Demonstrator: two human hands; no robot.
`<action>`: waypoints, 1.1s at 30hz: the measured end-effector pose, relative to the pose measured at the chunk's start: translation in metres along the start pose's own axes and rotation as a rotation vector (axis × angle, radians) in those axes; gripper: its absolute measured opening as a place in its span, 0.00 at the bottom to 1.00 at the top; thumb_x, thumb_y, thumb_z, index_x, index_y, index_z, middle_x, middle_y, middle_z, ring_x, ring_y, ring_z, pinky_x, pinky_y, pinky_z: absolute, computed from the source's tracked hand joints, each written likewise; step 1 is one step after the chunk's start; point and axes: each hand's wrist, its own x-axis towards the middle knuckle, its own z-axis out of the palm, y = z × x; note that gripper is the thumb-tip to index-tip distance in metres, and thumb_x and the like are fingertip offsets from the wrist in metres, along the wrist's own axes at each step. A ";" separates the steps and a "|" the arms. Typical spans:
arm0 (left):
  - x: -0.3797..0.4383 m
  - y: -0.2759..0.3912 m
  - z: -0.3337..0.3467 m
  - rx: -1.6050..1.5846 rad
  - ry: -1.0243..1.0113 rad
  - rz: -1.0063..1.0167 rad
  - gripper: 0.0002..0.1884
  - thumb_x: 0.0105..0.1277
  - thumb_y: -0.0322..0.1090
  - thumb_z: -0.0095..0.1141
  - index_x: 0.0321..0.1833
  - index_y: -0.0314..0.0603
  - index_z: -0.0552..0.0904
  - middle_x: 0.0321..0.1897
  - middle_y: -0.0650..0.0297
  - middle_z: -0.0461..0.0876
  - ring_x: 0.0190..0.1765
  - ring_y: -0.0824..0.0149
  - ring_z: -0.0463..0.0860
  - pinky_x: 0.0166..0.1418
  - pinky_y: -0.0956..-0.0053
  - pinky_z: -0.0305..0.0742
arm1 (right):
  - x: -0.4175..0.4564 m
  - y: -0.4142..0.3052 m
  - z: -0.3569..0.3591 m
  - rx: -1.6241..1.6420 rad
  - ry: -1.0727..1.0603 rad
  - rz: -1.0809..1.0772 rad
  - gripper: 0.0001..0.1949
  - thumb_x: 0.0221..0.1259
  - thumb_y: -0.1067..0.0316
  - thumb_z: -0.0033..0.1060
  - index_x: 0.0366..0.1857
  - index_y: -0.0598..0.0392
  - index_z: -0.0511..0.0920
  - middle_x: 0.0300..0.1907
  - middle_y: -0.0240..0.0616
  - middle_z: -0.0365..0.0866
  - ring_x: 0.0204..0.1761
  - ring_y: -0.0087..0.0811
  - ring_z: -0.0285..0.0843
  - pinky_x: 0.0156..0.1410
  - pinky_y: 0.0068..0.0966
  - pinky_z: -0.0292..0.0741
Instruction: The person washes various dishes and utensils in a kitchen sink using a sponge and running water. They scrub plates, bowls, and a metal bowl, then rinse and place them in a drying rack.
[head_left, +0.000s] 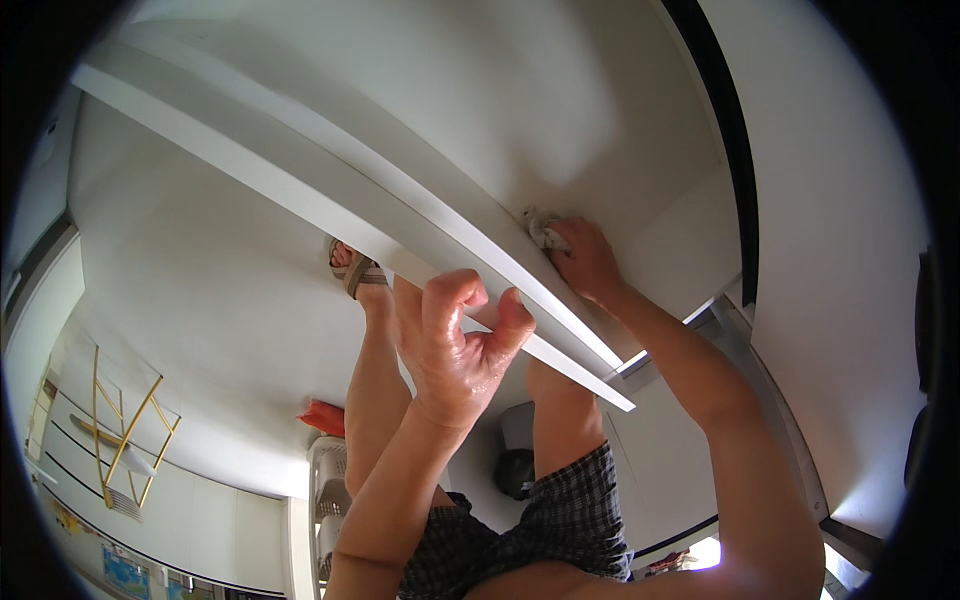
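Pressed to a pale flat panel (480, 90), my right hand (585, 259) is closed on a crumpled whitish cloth (546, 229), beside the corner where the panel meets a white ledge (450, 232). My left hand (465, 352) is raised over the long white edge of the ledge, wet-looking, its fingers curled and a gap between index finger and thumb. Nothing shows in it. Whether it touches the edge I cannot tell.
Below the ledge are my legs and a sandalled foot (358, 268). A white plastic basket rack (328, 450) with a red item (324, 417) stands beside my leg. A gold-framed chair (124, 435) is at the far left. A black rounded object (514, 474) lies behind my legs.
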 end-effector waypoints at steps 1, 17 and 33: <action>-0.002 -0.001 -0.001 0.000 -0.010 -0.010 0.20 0.59 0.29 0.73 0.46 0.43 0.73 0.35 0.66 0.67 0.36 0.65 0.68 0.39 0.70 0.70 | 0.000 -0.002 -0.001 0.128 -0.074 0.168 0.20 0.58 0.64 0.68 0.57 0.47 0.84 0.56 0.43 0.84 0.58 0.48 0.79 0.65 0.41 0.77; -0.017 -0.008 0.002 0.071 -0.047 0.025 0.20 0.62 0.34 0.74 0.47 0.45 0.73 0.36 0.67 0.69 0.37 0.67 0.70 0.44 0.71 0.69 | 0.046 -0.093 -0.120 1.105 -0.570 0.216 0.27 0.57 0.67 0.74 0.63 0.62 0.80 0.51 0.40 0.87 0.52 0.29 0.84 0.61 0.31 0.79; -0.007 0.010 0.001 -0.024 -0.094 -0.010 0.20 0.63 0.34 0.71 0.51 0.45 0.73 0.36 0.64 0.73 0.36 0.62 0.74 0.37 0.66 0.72 | 0.046 -0.059 -0.085 0.933 -0.564 0.650 0.25 0.55 0.67 0.68 0.60 0.62 0.83 0.44 0.39 0.87 0.45 0.30 0.84 0.53 0.31 0.79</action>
